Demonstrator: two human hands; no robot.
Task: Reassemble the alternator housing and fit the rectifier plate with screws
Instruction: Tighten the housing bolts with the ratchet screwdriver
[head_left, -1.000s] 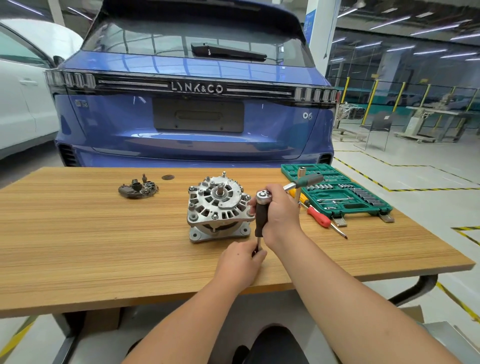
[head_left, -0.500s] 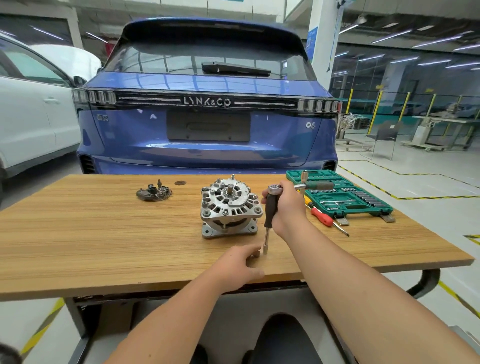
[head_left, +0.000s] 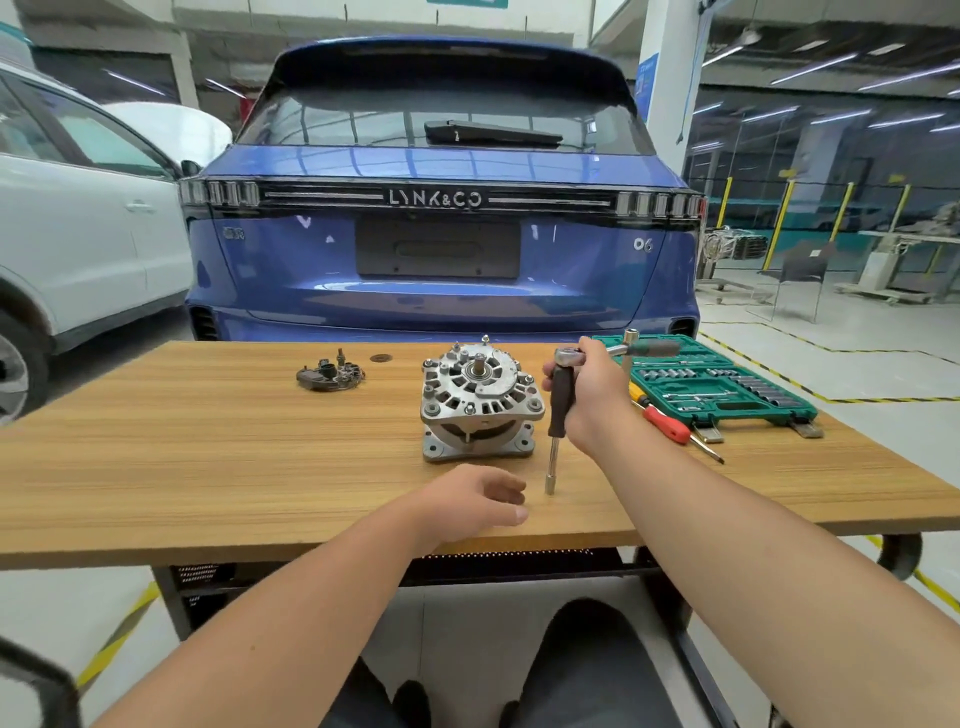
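Observation:
The silver alternator housing (head_left: 480, 400) stands on the wooden table (head_left: 208, 467), shaft end up. Far left of it lies the dark rectifier plate (head_left: 330, 373). My right hand (head_left: 592, 395) grips the black handle of a ratchet driver (head_left: 560, 410) held upright just right of the housing, its socket tip (head_left: 550, 486) touching or just above the table. My left hand (head_left: 478, 499) hovers near the table's front edge, in front of the housing, fingers loosely curled and holding nothing.
A green socket set case (head_left: 727, 389) lies open at the table's right, with a T-handle wrench (head_left: 649, 347) on it. A red-handled screwdriver (head_left: 670, 426) lies beside it. A small dark disc (head_left: 381, 358) sits near the far edge. A blue car (head_left: 441, 208) stands behind the table.
My left hand let go of the driver's lower end and drew back to the left. My right hand keeps the driver upright. The camera tilted up.

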